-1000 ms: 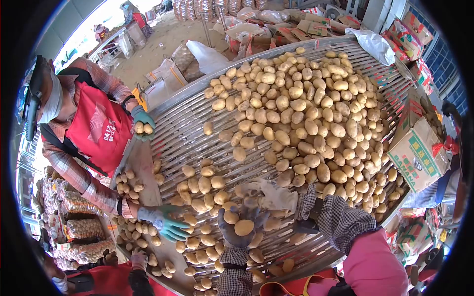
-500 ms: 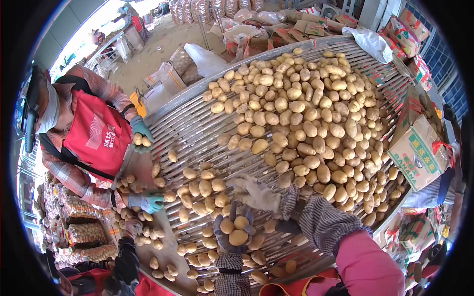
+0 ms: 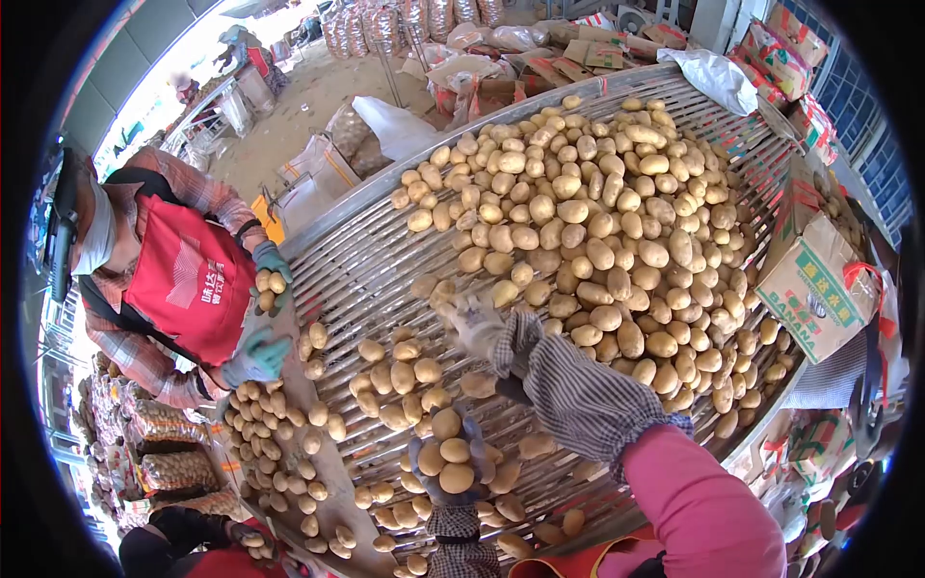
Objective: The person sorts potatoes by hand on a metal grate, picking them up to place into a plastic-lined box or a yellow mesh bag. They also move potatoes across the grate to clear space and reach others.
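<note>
My left hand (image 3: 472, 443), in a dark glove, is cupped palm up with three potatoes (image 3: 454, 450) resting in it. It is over the slatted metal table (image 3: 328, 236). My right hand (image 3: 472, 325), in a pale, dirty glove, reaches forward to loose potatoes (image 3: 424, 286) at the near left side of the large potato heap (image 3: 602, 231). Its fingertips are at these potatoes, but blur hides how they close. A smaller group of potatoes (image 3: 403, 376) lies on the slats between my hands and the table's left side.
Across to the left, a co-worker in a red apron (image 3: 193, 279) holds potatoes in one gloved hand (image 3: 272, 279). Potatoes (image 3: 265, 424) cover the left ledge. Another person's hand (image 3: 252, 539) shows at lower left. A banana carton (image 3: 814, 289) stands at right; a white sack (image 3: 718, 82) lies on the far edge.
My right hand has moved forward to the heap's edge, and potatoes there have shifted slightly towards me. My left hand still cradles potatoes. The co-worker's lower hand has drawn back left from the slats.
</note>
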`<state>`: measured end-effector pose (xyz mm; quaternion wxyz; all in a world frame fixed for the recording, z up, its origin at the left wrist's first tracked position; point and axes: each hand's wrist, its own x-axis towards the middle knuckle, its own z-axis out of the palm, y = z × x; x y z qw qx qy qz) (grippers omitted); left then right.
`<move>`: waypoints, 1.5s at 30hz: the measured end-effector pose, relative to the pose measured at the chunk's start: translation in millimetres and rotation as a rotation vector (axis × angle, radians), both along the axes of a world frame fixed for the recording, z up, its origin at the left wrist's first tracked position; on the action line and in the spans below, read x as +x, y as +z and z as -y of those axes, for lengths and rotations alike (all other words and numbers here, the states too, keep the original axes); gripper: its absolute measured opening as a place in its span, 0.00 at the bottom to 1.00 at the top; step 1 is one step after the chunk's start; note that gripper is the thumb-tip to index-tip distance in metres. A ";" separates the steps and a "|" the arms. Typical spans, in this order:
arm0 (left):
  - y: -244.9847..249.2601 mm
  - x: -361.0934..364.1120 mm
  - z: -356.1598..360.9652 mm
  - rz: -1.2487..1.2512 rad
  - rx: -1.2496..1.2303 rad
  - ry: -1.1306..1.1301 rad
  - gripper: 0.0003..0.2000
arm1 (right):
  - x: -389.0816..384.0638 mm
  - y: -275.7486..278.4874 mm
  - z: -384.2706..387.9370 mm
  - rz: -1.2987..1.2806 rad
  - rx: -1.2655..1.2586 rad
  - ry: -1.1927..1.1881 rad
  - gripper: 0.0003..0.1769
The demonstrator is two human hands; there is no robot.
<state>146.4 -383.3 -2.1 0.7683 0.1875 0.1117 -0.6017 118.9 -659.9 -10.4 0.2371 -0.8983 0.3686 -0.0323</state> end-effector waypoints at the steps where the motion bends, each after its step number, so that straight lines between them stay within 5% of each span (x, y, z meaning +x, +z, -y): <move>1: 0.6 2.5 2.1 0.006 -0.005 -0.001 0.28 | -11.2 -1.4 -27.6 0.158 0.054 -0.025 0.31; 3: 1.6 6.1 4.1 0.024 -0.012 -0.001 0.28 | -32.3 0.9 -65.7 0.698 0.595 -0.080 0.27; 6: 0.1 7.6 7.2 0.065 -0.011 -0.016 0.28 | -71.2 46.8 -117.4 0.819 0.691 -0.058 0.28; 8: -2.3 3.9 3.8 0.076 -0.019 -0.027 0.28 | -85.5 49.7 -135.4 0.688 0.306 0.170 0.26; 13: -4.7 4.2 3.3 0.064 -0.024 -0.029 0.28 | -93.0 65.6 -95.8 0.680 0.517 0.303 0.22; 15: -5.6 4.0 1.3 0.059 -0.031 -0.018 0.28 | -80.4 38.3 -46.2 0.556 0.030 0.155 0.22; 16: -5.5 3.9 0.6 0.053 -0.034 -0.013 0.28 | -71.0 47.7 -16.0 0.283 -0.368 0.052 0.22; 18: -6.6 2.3 -1.7 0.052 -0.039 -0.008 0.28 | -48.4 39.9 53.3 -0.248 -0.023 -0.102 0.26; 23: -5.7 -1.4 -9.1 0.086 -0.037 -0.003 0.29 | -30.8 5.1 79.4 -0.288 -0.173 -0.068 0.29; 26: -4.1 -7.9 -18.2 0.111 -0.046 0.002 0.29 | -33.4 -25.6 35.3 -0.168 -0.178 0.123 0.21; 28: -2.6 -11.8 -28.5 0.141 -0.048 0.024 0.29 | -46.3 -9.3 -29.2 -0.132 -0.163 0.301 0.24; 32: -8.3 -25.0 -64.5 0.394 -0.030 0.104 0.30 | -81.8 2.5 -94.4 0.432 0.190 0.158 0.27; 34: -31.7 -46.6 -86.9 0.814 -0.035 0.288 0.30 | -100.7 11.1 -123.9 0.646 0.700 -0.053 0.26; 36: -54.9 -76.1 -91.1 1.247 -0.265 0.731 0.30 | -125.9 69.9 -146.9 0.573 1.258 -0.116 0.30; 37: -67.1 -90.5 -134.9 0.931 0.323 0.124 0.32 | -138.0 76.7 -161.2 0.563 1.421 -0.131 0.32; 38: -58.6 -84.4 -147.0 1.364 0.257 0.054 0.34 | -149.3 79.1 -175.0 0.540 1.576 -0.161 0.34; 40: -0.9 -94.8 -141.5 0.408 -0.081 0.060 0.31 | -162.4 80.8 -198.2 0.527 1.638 -0.016 0.33; 42: 33.7 -103.0 -168.6 0.166 -0.064 0.060 0.25 | -171.7 85.2 -221.4 0.406 1.638 0.055 0.26; 44: 22.4 -134.7 -147.1 0.560 -0.869 0.714 0.24 | -175.1 70.3 -240.0 0.258 1.748 0.118 0.25; 45: 23.1 -137.4 -161.8 0.533 -0.897 0.689 0.24 | -170.1 64.9 -253.8 0.192 1.705 0.191 0.24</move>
